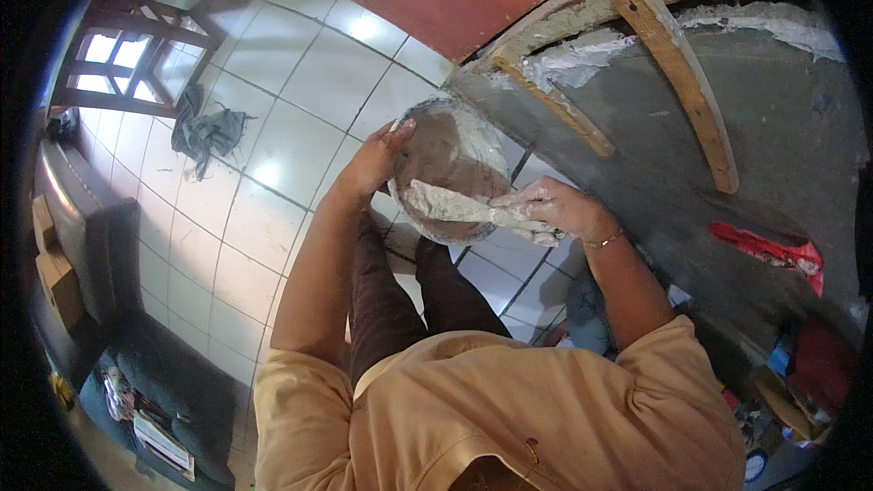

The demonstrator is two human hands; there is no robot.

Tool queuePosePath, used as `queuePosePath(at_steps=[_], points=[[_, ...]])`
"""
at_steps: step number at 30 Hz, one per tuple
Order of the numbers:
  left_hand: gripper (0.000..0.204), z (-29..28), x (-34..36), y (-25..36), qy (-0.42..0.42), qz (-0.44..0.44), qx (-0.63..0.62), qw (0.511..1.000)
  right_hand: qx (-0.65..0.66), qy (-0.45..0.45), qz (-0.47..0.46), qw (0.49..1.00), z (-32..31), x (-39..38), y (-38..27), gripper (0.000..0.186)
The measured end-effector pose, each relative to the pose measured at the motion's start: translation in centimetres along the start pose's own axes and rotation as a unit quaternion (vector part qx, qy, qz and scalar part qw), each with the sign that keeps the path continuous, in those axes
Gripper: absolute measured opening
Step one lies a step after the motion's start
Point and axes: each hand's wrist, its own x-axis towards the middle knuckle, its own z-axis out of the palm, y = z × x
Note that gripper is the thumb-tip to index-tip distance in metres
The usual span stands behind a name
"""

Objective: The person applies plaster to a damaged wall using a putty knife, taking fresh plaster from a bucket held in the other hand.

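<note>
In front of my body is a round basin [446,159], crusted with white paste around its rim and brownish inside. My left hand [377,161] is closed on its left rim, the thumb over the edge. My right hand [555,209] grips a long, limp white clump coated in wet-looking plaster [446,204]. One end of the clump hangs across the basin's near side, and the other trails below my fingers. Whether it is cloth or fibre under the coating, I cannot tell. White paste smears my right fingers.
At right stands a large grey curved panel [637,145] with a plaster-crusted edge, two wooden strips [682,82] and a red cloth [768,247]. A grey rag [209,132] lies on the tiled floor [300,118]. Dark padded seats [164,391] stand at left, a wooden frame [127,55] beyond.
</note>
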Motion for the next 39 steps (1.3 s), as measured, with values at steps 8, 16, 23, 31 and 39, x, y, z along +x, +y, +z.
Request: queuePosePath(at_steps=[8, 16, 23, 31, 39], points=[[0.047, 2.7, 0.2, -0.9, 0.021, 0.032, 0.025, 0.999, 0.049, 0.020, 0.062, 0.997, -0.1, -1.3, 1.2, 0.035], [0.053, 2.5, 1.8, -1.7, -0.020, 0.003, 0.053, 0.998, 0.036, 0.064, 0.023, 0.997, 0.0, -0.6, 3.1, 0.023], [0.053, 1.1, 1.9, -1.6, -0.048, 0.013, 0.090, 0.995, 0.312, 0.101, 0.002, 0.945, 0.9, 1.0, 9.8, 0.029], [0.059, 1.7, 2.2, -4.4, -0.004, 0.076, -0.224, 0.972, 0.516, 0.098, -0.107, 0.844, 1.0, 0.5, 12.0, 0.050], [0.064, 6.2, 4.2, -5.6, 0.024, 0.082, -0.343, 0.935, 0.306, 0.354, -0.147, 0.871, -2.1, -6.1, 3.9, 0.044]])
